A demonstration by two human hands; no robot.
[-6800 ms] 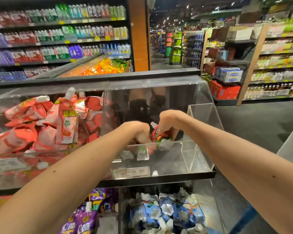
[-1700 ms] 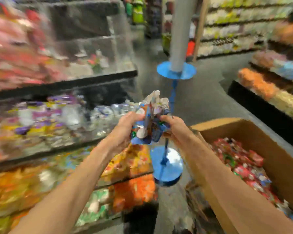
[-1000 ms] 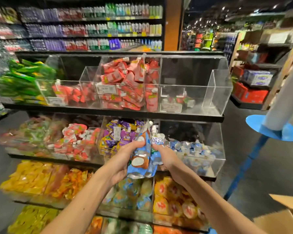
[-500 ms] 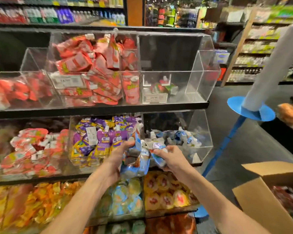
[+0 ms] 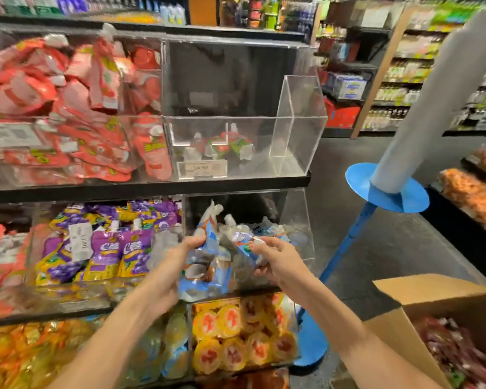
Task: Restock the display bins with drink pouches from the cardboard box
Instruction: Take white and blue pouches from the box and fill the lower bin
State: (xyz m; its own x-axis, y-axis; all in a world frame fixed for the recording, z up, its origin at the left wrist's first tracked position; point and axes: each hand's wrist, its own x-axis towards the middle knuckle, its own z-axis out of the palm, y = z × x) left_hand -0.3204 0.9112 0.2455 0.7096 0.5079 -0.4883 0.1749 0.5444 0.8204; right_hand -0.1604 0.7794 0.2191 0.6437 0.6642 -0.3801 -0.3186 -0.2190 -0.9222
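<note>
Can't read the print on the blue pouches (image 5: 205, 265) from here, it's all smeared, and I can't count how many the left hand (image 5: 174, 259) and right hand (image 5: 278, 256) have between them. The cardboard box (image 5: 432, 299) runs off the right and bottom edges, and the red packs (image 5: 460, 357) inside are just mush. The top bin's price label (image 5: 202, 167) is too small to read.

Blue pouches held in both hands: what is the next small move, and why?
Probably ease the blue pouches forward and let go inside the clear bin. The left hand and right hand grip them at its open front, and similar blue-and-white pouches already lie in it.
</note>
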